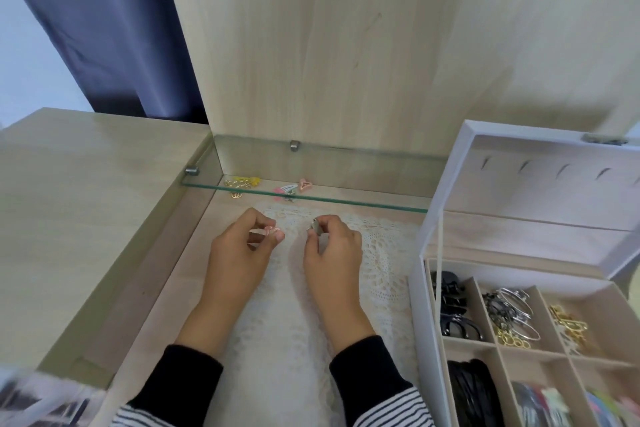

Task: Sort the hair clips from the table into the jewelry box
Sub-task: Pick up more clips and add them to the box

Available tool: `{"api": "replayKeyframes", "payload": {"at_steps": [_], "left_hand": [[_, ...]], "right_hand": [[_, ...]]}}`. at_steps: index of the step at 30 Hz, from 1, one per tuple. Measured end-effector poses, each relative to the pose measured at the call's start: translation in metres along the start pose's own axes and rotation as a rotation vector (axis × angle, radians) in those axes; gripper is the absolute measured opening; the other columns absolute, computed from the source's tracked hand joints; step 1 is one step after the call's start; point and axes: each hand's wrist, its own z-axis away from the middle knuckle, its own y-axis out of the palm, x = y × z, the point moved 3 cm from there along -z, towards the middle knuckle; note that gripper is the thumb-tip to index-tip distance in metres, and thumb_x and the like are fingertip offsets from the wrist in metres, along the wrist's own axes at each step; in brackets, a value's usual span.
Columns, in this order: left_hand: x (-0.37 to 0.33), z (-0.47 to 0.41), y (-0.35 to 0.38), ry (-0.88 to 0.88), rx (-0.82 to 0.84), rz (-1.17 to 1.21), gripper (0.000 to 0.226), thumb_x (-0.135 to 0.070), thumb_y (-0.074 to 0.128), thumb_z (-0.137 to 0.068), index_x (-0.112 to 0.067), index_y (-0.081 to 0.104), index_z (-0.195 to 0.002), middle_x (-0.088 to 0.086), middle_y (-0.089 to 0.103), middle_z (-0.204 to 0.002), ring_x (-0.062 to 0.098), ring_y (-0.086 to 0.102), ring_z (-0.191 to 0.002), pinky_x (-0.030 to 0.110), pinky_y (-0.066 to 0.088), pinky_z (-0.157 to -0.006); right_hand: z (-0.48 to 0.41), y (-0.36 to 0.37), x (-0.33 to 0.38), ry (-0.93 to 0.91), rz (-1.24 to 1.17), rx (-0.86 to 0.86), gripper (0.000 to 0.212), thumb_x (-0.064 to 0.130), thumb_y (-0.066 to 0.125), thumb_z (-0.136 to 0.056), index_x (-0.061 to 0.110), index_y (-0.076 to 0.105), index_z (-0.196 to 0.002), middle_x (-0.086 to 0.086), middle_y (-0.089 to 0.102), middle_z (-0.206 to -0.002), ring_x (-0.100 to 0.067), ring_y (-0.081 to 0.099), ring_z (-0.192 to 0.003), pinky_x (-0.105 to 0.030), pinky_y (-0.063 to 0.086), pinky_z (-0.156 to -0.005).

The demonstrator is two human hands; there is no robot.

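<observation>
Centre: left hand [239,250] pinches a pink clip [270,229], right hand [334,250] a silver clip [316,226], over the lace mat [384,253]; loose clips [304,184] lie beneath the glass shelf [346,201] (just above); jewelry box [427,329] open, lower right.

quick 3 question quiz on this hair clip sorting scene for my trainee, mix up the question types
1. True or false: the right hand holds nothing.
2. The left hand pinches: A) a pink clip B) a black band C) a gold ring.
3. Fill in: the loose clips at the back of the table lie under the glass ____.
Key: 1 false, it pinches a small grey clip. 2 A. 3 shelf.
</observation>
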Motion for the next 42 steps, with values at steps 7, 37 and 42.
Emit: {"api": "replayKeyframes", "payload": {"at_steps": [7, 37, 42], "left_hand": [[-0.027, 0.03, 0.0, -0.051, -0.021, 0.189, 0.009, -0.011, 0.074, -0.083, -0.015, 0.068, -0.087, -0.012, 0.071, -0.093, -0.002, 0.068, -0.077, 0.007, 0.049, -0.071], [-0.196, 0.112, 0.216, 0.38, 0.777, -0.01, 0.008, -0.017, 0.074, -0.083, -0.022, 0.069, -0.081, -0.009, 0.072, -0.084, 0.004, 0.067, -0.079, 0.031, 0.056, -0.08], [-0.208, 0.115, 0.227, 0.663, 0.686, -0.373, 0.003, -0.024, 0.065, -0.089, -0.026, 0.066, -0.089, -0.01, 0.066, -0.088, 0.008, 0.055, -0.081, 0.025, 0.037, -0.067]], "right_hand": [[0.025, -0.033, 0.028, -0.144, -0.016, 0.167, 0.018, 0.009, 0.051, -0.092, 0.015, 0.057, -0.108, 0.002, 0.05, -0.092, -0.015, 0.045, -0.091, -0.012, 0.032, -0.068], [-0.015, -0.322, -0.109, -0.06, 0.733, 0.164, 0.018, 0.021, 0.058, -0.086, 0.03, 0.066, -0.1, 0.008, 0.067, -0.089, -0.017, 0.045, -0.1, -0.031, 0.028, -0.08], [-0.014, -0.322, -0.108, -0.151, 0.946, 0.201, 0.022, 0.025, 0.057, -0.085, 0.035, 0.066, -0.102, 0.015, 0.065, -0.108, -0.019, 0.041, -0.105, -0.033, 0.02, -0.077]]}}
